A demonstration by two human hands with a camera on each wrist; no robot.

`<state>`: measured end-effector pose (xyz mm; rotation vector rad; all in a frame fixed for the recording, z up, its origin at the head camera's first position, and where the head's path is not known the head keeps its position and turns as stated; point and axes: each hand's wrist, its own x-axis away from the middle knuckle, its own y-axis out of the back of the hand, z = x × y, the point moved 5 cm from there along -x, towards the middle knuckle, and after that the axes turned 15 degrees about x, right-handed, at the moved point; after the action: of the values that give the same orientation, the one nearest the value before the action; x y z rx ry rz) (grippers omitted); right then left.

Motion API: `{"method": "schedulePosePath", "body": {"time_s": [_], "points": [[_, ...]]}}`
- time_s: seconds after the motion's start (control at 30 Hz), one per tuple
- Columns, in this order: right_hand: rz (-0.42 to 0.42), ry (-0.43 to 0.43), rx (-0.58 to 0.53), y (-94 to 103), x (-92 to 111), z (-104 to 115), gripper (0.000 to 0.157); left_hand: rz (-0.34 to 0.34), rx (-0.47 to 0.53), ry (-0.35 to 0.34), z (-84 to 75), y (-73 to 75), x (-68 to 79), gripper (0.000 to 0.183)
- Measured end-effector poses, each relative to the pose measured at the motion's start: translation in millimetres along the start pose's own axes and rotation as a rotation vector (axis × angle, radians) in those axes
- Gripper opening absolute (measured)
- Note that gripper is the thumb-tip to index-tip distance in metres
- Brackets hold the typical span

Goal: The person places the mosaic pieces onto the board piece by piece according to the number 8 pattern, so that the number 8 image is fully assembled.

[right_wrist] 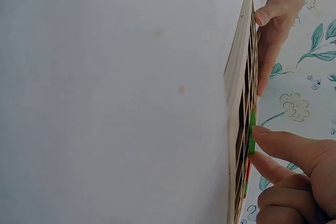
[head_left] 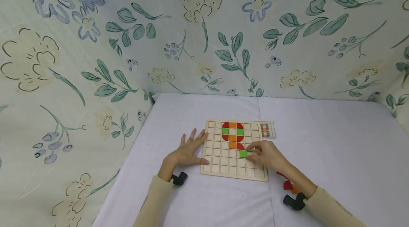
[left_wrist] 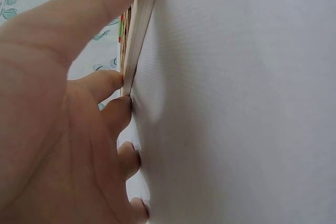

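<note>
A wooden grid board [head_left: 220, 165] lies on the white cloth. Near its top, red, orange and green tiles form a ring, with an orange square [head_left: 232, 145] and a red rounded tile [head_left: 240, 146] just below. My right hand [head_left: 266, 154] pinches a green square tile [head_left: 243, 153] between thumb and index finger, over the grid below the red tile. In the right wrist view that green tile [right_wrist: 252, 132] is seen edge-on against the board. With fingers spread, my left hand [head_left: 186, 150] rests along the board's left edge; its thumb [left_wrist: 100, 3] touches the board's side.
A small pattern card [head_left: 267, 129] lies at the board's upper right. Loose red pieces [head_left: 288, 185] and an orange piece [head_left: 295, 189] lie beside the right forearm, partly hidden by it. Flower-printed fabric [head_left: 204, 42] rises behind the table.
</note>
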<state>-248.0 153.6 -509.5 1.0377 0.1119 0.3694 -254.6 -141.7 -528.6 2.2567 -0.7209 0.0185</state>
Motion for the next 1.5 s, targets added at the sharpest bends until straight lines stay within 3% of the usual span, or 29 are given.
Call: {"method": "schedulePosePath", "body": {"time_s": [0.73, 1.17, 1.5], "points": [[-0.061, 0.017, 0.046, 5.0, 3, -1, 0.022, -0.003, -0.005, 0.002, 1.3, 0.2, -1.3, 0.111], [-0.09, -0.118, 0.078, 38.6, 49, -45, 0.027, -0.004, -0.017, 0.014, 1.3, 0.2, -1.6, 0.111], [-0.025, -0.182, 0.059, 36.4, 81, -75, 0.038, -0.004, -0.011, 0.012, 0.9, -0.6, -1.5, 0.112]]}}
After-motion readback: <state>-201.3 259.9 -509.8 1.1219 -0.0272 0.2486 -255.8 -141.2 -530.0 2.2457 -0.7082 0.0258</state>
